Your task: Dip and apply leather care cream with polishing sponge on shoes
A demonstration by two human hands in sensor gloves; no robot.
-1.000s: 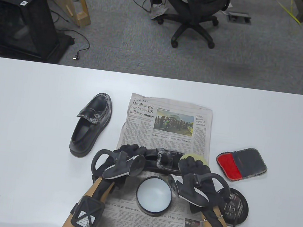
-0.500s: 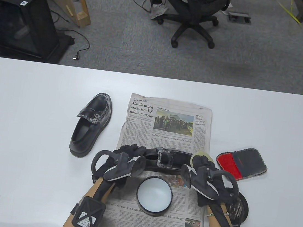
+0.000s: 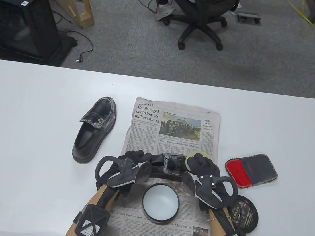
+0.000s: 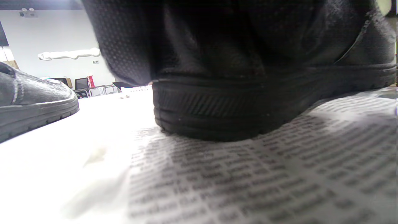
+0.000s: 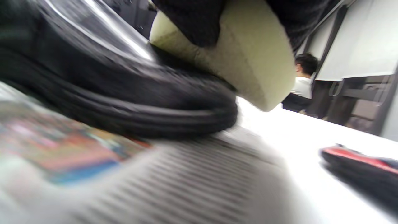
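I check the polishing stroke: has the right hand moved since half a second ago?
Yes. The right hand with the sponge moved left along the shoe, away from the red-and-grey cloth.

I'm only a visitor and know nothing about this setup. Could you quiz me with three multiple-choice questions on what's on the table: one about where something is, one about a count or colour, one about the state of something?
1. Where does the second shoe stand?
A. on bare table left of the newspaper
B. on the cloth
C. inside the tin

2. How many shoes are on the table?
A. one
B. two
C. three

3. What is the cream tin like?
A. lidded
B. tipped over
C. open, lid off

Answers:
1. A: it sits beside the paper's left edge.
2. B: one stands apart and the shoe between the left hand and the right hand, which holds the sponge.
3. C: its pale inside shows.
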